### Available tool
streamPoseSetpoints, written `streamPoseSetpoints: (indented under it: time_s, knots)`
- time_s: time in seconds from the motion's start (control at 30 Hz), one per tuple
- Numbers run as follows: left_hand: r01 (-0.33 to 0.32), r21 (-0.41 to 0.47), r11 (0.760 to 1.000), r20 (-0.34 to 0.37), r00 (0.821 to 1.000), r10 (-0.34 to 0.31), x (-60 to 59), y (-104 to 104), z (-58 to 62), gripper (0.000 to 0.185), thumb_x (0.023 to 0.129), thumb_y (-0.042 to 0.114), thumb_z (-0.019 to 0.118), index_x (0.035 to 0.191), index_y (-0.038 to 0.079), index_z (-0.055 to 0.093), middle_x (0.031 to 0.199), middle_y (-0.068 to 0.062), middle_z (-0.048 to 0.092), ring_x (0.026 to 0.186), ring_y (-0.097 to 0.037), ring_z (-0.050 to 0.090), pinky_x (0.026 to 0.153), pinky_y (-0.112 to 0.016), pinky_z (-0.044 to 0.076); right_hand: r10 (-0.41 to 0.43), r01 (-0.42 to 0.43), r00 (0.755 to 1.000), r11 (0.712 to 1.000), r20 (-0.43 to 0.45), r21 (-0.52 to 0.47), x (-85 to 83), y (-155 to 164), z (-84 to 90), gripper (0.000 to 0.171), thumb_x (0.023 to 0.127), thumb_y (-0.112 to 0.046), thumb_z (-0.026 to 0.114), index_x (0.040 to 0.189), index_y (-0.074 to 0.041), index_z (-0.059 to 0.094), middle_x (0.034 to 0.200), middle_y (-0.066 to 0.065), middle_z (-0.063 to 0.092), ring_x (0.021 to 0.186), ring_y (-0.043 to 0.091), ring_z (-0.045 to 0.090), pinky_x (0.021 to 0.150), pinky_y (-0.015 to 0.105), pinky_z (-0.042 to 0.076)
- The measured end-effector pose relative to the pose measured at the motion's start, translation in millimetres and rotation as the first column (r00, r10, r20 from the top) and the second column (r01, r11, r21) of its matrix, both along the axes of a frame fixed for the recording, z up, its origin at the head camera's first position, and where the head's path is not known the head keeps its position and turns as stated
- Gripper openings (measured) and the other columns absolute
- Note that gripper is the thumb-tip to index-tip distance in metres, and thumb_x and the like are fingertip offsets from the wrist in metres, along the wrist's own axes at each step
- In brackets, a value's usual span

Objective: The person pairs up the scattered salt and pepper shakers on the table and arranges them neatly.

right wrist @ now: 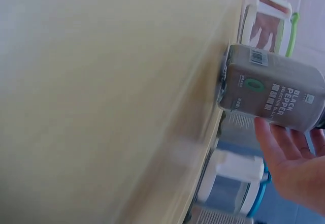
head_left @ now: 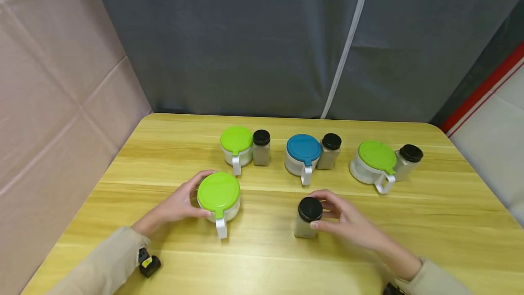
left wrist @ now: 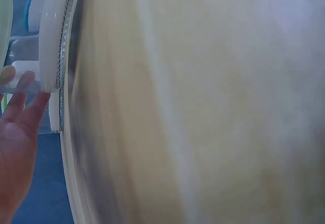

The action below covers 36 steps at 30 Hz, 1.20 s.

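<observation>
Head view: your left hand (head_left: 180, 204) cups the near-left green-lidded jar (head_left: 219, 197), fingers curled round its wall; your right hand (head_left: 348, 222) grips the black-capped shaker (head_left: 308, 218) near centre. Only the right wrist view shows its label, BLACK PEPPER (right wrist: 271, 89), thumb pressed against it.

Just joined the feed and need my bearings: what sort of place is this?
Probably a staged recording booth, not a real kitchen: a bare wooden table hemmed in by a grey curtain and a padded panel, with lidded condiment pots and pepper shakers paired in a neat row.
</observation>
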<state>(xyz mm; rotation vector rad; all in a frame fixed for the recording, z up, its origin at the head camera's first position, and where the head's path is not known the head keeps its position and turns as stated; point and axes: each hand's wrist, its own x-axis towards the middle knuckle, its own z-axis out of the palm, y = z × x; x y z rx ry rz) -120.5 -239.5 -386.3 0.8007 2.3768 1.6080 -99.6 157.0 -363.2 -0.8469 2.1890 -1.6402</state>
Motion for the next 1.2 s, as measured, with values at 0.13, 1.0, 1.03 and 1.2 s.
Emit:
streamPoseSetpoints:
  time_s: [0.13, 1.0, 1.03, 1.2]
  knots:
    - [0.019, 0.006, 1.000, 0.002, 1.000, -0.019, -1.2, 1.5, -1.4, 0.084, 0.064, 0.010, 0.079, 0.133, 0.008, 0.031, 0.127, -0.006, 0.041, 0.113, -0.022, 0.042, 0.092, -0.050, 0.028, 0.042, -0.042, 0.999, 0.999, -0.001, -0.035, -3.5, -16.8, -0.1, 0.043, 0.080, -0.010, 0.066, 0.118, -0.004, 0.045, 0.112, 0.011, 0.051, 0.102, 0.022, 0.052, 0.084, 0.035, 0.043]
    - [0.097, 0.039, 0.994, 0.054, 0.994, -0.100, -11.5, 5.3, -4.3, 0.085, 0.067, 0.004, 0.076, 0.135, 0.006, 0.026, 0.129, -0.010, 0.039, 0.117, -0.022, 0.037, 0.095, -0.050, 0.023, 0.043, -0.040, 0.999, 0.996, 0.032, -0.080, -26.2, -92.1, 11.1, 0.045, 0.076, -0.004, 0.068, 0.116, -0.005, 0.047, 0.114, 0.007, 0.049, 0.104, 0.021, 0.050, 0.087, 0.035, 0.041]
    - [0.096, 0.036, 0.995, 0.055, 0.994, -0.098, -11.9, 5.5, -4.4, 0.085, 0.067, 0.004, 0.076, 0.135, 0.006, 0.026, 0.129, -0.009, 0.039, 0.117, -0.022, 0.038, 0.095, -0.050, 0.023, 0.042, -0.039, 0.999, 0.996, 0.031, -0.081, -25.8, -94.2, 13.5, 0.045, 0.076, -0.003, 0.068, 0.116, -0.004, 0.047, 0.114, 0.008, 0.049, 0.105, 0.022, 0.050, 0.087, 0.035, 0.041]
    - [0.089, 0.030, 0.996, 0.063, 0.994, -0.091, -13.4, 6.0, -4.0, 0.086, 0.066, 0.005, 0.077, 0.135, 0.006, 0.026, 0.129, -0.009, 0.040, 0.116, -0.022, 0.038, 0.095, -0.050, 0.024, 0.037, -0.035, 0.999, 0.996, 0.019, -0.079, -21.5, -103.1, 29.0, 0.044, 0.076, 0.003, 0.066, 0.114, 0.003, 0.046, 0.113, 0.014, 0.048, 0.104, 0.028, 0.050, 0.086, 0.038, 0.041]
